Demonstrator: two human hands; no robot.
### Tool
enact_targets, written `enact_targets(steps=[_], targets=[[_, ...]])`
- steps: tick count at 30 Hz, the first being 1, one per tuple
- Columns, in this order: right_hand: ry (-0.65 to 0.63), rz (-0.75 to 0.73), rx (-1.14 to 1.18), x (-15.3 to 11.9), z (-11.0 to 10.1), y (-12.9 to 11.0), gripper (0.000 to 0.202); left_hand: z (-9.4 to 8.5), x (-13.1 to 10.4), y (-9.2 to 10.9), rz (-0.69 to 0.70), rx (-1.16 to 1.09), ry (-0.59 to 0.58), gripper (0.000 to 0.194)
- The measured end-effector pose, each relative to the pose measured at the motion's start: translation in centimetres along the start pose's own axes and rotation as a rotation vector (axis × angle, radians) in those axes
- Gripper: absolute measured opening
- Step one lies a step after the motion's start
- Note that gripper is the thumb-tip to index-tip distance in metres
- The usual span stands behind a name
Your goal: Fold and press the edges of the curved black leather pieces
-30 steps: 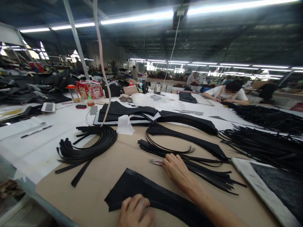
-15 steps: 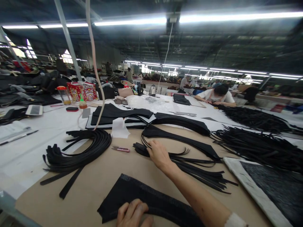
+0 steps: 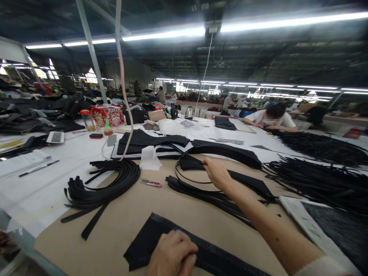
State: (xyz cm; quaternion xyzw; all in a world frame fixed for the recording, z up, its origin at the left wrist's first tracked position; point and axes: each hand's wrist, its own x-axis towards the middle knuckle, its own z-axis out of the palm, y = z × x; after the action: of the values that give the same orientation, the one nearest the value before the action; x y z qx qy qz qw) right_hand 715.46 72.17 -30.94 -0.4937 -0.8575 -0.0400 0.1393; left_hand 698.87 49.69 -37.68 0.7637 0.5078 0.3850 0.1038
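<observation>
My left hand rests over a curved black panel at the bottom middle. Its fingers are curled with the thumb pressed against them, and what they pinch is hidden. Farther up, my right hand reaches across to a second curved black panel. Thumb and fingertips are closed at that panel's upper edge; anything between them is too small to make out. Below the right hand, a thin black strip loops beside a bundle of black strips. Pink-handled thread snips lie left of the bundle.
A coiled bundle of black strips lies at left. Stacked black panels and a white scrap are at the back. Loose strip piles and a pale-edged board are at right. A hose hangs down; a co-worker leans over the table.
My right hand has moved from the strip bundle up and right to the far panel. My left hand's fingers have curled more tightly over the near panel. The view has shifted slightly.
</observation>
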Motion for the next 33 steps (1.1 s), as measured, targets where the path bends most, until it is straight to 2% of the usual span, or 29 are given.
enact_targets(steps=[2,5,8,11,13,16,21,24,27,31,33], targets=[[0.014,-0.059,-0.04,-0.7,-3.1,-0.4,0.016,-2.2,2.9,0.8,-0.102,-0.113,0.067,0.021],[0.001,-0.142,-0.1,-2.6,-7.2,-1.9,0.015,-4.6,7.9,1.7,-0.082,-0.103,0.21,0.027],[0.03,-0.318,-0.111,-4.7,-10.2,-3.4,0.015,-5.3,11.9,2.2,0.017,-0.179,0.112,0.039],[0.042,-0.38,-0.038,-6.8,-11.9,-3.8,0.017,-5.0,13.5,2.8,-0.002,-0.302,-0.1,0.028],[-0.02,-0.303,0.029,-8.2,-12.3,-3.2,0.019,-5.1,13.1,3.1,-0.048,-0.358,-0.214,0.024],[-0.161,-0.138,0.179,-11.4,-11.9,-1.4,0.023,-5.9,11.2,3.3,-0.143,-0.379,-0.408,0.024],[-0.523,0.024,0.647,-19.5,-9.9,1.2,0.034,-7.4,7.2,3.0,-0.313,-0.288,-0.661,0.031],[-0.636,0.174,0.812,-24.2,-8.8,1.8,0.041,-7.5,4.9,2.3,-0.451,-0.305,-0.798,0.033],[-0.669,0.325,0.89,-27.5,-8.0,2.1,0.042,-7.4,2.9,0.4,-0.538,-0.314,-0.836,0.032],[-0.742,0.489,0.976,-29.8,-7.3,3.0,0.039,-7.0,0.9,-3.2,-0.605,-0.288,-0.867,0.023],[-0.747,0.512,0.975,-30.7,-7.2,3.7,0.035,-6.4,0.0,-4.5,-0.561,-0.257,-0.776,0.023]])
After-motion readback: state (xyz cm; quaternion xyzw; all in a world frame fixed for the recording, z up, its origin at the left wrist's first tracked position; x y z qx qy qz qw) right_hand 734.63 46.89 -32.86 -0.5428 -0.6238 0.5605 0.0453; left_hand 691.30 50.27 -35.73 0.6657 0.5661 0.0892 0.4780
